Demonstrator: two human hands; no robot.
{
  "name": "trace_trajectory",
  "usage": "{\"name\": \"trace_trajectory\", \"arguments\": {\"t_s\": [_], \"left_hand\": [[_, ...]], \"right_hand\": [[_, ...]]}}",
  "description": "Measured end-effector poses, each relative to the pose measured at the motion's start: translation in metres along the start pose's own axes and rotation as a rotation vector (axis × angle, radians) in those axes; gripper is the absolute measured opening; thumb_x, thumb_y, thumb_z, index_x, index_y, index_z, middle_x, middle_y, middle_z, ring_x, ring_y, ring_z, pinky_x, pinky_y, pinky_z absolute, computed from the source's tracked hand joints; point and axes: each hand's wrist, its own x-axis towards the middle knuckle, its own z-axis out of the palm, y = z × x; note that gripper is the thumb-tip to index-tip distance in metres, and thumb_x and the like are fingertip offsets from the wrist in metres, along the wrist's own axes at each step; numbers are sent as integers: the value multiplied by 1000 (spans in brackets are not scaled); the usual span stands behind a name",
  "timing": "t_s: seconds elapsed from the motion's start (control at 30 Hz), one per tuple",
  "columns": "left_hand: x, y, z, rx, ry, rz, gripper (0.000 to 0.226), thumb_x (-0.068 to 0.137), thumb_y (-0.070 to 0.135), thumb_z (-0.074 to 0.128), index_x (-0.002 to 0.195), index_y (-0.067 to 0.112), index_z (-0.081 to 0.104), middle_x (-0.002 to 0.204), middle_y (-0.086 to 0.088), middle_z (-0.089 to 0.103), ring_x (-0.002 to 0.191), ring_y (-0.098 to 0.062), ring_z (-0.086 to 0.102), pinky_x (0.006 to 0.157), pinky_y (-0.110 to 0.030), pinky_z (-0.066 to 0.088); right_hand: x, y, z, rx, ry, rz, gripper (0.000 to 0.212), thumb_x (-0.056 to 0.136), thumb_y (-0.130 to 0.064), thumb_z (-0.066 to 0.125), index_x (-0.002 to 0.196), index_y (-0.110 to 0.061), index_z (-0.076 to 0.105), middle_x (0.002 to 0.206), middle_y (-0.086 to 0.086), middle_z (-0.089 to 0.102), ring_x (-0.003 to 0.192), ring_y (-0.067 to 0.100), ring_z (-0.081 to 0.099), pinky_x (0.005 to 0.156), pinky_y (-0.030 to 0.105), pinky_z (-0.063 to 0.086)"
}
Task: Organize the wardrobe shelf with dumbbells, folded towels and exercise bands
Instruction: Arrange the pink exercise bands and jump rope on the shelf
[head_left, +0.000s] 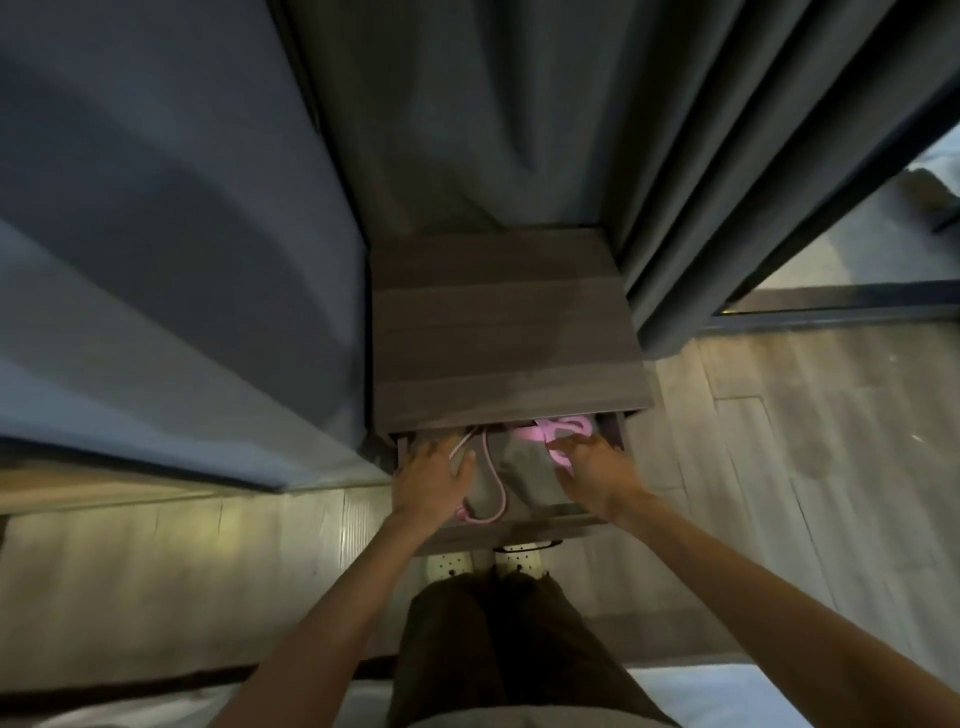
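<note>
Down in the open drawer (519, 526) of a dark wooden nightstand (504, 332), both arms reach forward. The left hand (434, 478) lies flat, fingers spread, over a pink cord (500, 499) at the near left. The right hand (592, 467) touches the pink exercise bands (550, 428) bunched far right, and I cannot tell whether it grips them. Grey curtains (675, 156) hang behind, above a pale plank floor (779, 441).

Both arms are bare and extend forward and downward from the lower edge of the view, converging toward the centre. The left arm (322, 613) ends in the left hand (434, 475), held palm down with the wrist straight and the fingers (457, 460) spread and nearly flat. The right arm (753, 587) ends in the right hand (597, 467), back uppermost, fingers pointing forward and inward, thumb set apart below them. Whether the right fingers grip anything cannot be determined. The hands are apart.
</note>
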Motion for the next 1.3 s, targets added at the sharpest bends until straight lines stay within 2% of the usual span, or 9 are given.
{"name": "trace_trajectory", "arguments": {"t_s": [0.1,0.27,0.37,0.6,0.8,0.97,1.07,1.17,1.3], "left_hand": [[6,-13,29,-92,-17,-43,46,100,44,33,139,23,42,136,-12,50,119,-29,52,98,-44,45],[48,-33,93,-98,-11,-35,45,99,44,35,139,25,42,127,-6,54,108,-23,58,95,-43,48],[80,-45,127,-44,16,-13,49,98,45,38,143,26,37,135,-5,50,115,-25,55,99,-44,45],[129,-67,178,27,18,7,55,96,42,45,145,20,35,140,-10,44,123,-32,47,100,-49,43],[152,-81,217,-47,61,-37,71,92,47,50,149,15,21,155,-8,23,139,-35,25,111,-48,29],[176,-78,244,22,141,-43,84,90,52,51,152,18,5,161,-3,-2,146,-30,0,116,-54,7],[192,-72,252,9,185,-32,86,89,49,54,152,18,5,160,-5,2,146,-30,0,116,-51,4],[205,-71,256,-29,273,-19,80,90,42,56,151,16,11,158,-6,14,145,-32,8,116,-53,6],[214,-72,260,121,422,58,62,94,31,51,147,12,25,146,-11,33,134,-31,29,111,-47,26]], "right_hand": [[16,10,28,46,-18,31,37,94,-12,51,131,-21,52,124,5,58,101,18,61,82,24,51],[63,37,79,40,54,-14,39,93,-13,49,131,-25,52,127,2,55,111,17,54,89,26,48],[93,60,109,11,94,-34,34,93,-14,49,126,-19,56,131,5,53,119,22,50,97,33,46],[129,100,176,79,124,-4,53,88,-8,55,140,-8,43,138,15,48,126,31,45,102,39,40],[160,112,208,110,120,-10,71,85,-8,60,147,-3,28,144,19,41,131,35,38,109,37,33],[190,119,218,41,114,-18,79,88,-8,57,152,-5,10,158,17,16,144,31,19,116,36,16],[208,120,221,24,132,27,78,90,-12,54,153,-10,9,158,12,17,141,33,23,113,39,21],[220,119,223,-8,163,93,71,92,-20,51,152,-14,14,151,15,32,132,41,32,105,45,31],[225,120,230,-120,290,81,46,95,-27,47,136,-8,38,133,20,46,122,39,39,93,44,39]]}}
